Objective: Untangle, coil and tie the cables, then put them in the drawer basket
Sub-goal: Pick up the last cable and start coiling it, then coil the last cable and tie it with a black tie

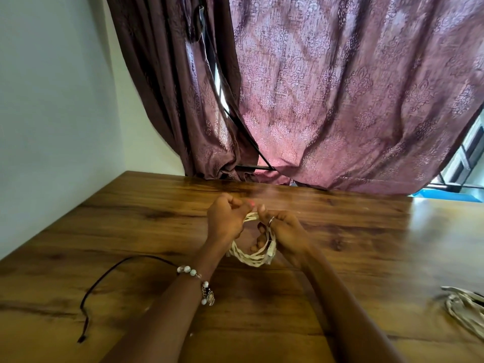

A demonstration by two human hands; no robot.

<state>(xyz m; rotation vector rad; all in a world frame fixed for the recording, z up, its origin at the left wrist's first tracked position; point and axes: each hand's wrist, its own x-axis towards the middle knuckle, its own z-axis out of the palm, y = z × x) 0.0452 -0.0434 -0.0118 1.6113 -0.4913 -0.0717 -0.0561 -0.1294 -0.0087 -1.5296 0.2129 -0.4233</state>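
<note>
Black cable (110, 280) lies loose near table's (353, 244) near left edge, uncoiled, likely waiting its turn. White bundle (463, 307) at right edge, seemingly set aside. Mid-table: left hand (227, 218) and right hand (284, 231) both closed on white coil (258, 254), lifted clear of wood, loops pinched at top, probably to hold shape for tying. Basket not visible. Curtain (340, 100) behind far edge.
</note>
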